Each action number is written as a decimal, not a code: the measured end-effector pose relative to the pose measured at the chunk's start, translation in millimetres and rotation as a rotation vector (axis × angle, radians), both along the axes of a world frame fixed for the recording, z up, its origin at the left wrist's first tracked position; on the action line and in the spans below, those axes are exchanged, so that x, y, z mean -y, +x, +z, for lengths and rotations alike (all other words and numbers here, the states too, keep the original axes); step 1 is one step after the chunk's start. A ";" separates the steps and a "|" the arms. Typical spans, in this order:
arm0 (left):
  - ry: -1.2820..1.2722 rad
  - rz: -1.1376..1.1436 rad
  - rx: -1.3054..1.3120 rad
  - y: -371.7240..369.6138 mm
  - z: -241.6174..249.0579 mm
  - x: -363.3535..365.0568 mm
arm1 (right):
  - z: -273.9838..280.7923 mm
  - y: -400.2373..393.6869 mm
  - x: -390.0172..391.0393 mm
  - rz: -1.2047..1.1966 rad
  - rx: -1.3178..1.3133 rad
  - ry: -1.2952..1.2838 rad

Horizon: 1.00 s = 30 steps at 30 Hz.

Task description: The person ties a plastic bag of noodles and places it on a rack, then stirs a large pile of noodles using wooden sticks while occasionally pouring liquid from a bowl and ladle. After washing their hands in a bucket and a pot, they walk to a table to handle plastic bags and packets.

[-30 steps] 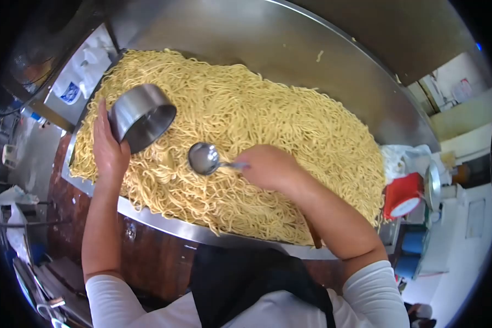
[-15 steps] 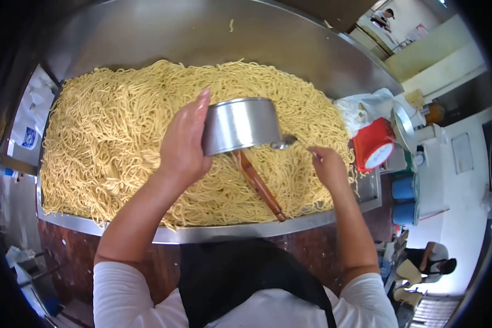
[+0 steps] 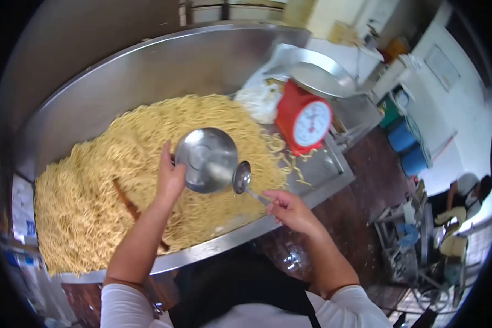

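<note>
Honestly nothing here is readable. The red kitchen scale (image 3: 303, 117) at about 1 o'clock has a white round dial with markings on it, but they're way too small and blurry to make out any numbers. There's also a white sheet with a blue mark (image 3: 21, 208) down at the 9 o'clock edge, and a pale panel on the wall (image 3: 441, 66) around 2 o'clock; no legible writing on either.

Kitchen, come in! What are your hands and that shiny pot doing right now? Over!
Left hand grips steel pot over noodles. Right hand holds spoon at pot's rim. Red scale stands beside, apart.
</note>
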<state>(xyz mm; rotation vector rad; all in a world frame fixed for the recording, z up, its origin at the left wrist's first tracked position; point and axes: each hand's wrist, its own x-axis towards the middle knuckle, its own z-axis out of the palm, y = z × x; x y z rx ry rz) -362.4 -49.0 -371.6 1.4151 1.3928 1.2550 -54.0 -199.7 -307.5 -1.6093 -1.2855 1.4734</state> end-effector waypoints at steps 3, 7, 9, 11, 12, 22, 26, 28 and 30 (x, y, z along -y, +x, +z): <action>-0.382 -0.048 0.102 125.2 1.9 14.3 | 11.1 76.7 16.6 0.085 -0.047 -0.041; -0.496 -0.310 0.139 257.8 -41.6 22.6 | 2.9 151.0 31.9 -0.150 -0.120 -0.133; -0.571 -0.314 0.171 309.9 -62.3 25.1 | -12.8 182.3 28.6 -0.255 -0.104 -0.142; -0.636 -0.265 0.156 349.2 -74.4 26.8 | -27.0 208.6 19.9 -0.352 -0.028 -0.135; -0.639 -0.207 0.142 364.6 -80.7 25.7 | -33.7 220.3 11.4 -0.371 0.005 -0.132; -0.487 -0.225 -0.023 401.5 -93.4 4.9 | -74.7 283.0 -42.9 -0.321 0.389 -0.160; -0.086 -0.560 -0.030 343.3 -50.5 27.1 | -79.9 274.8 -45.8 -0.293 0.938 0.653; -0.006 -0.628 -0.120 282.2 -22.7 49.4 | -70.2 232.9 -42.7 -0.429 0.287 0.582; -0.093 -0.640 -0.029 196.5 22.4 71.8 | -82.7 189.7 -41.7 -0.334 0.050 0.380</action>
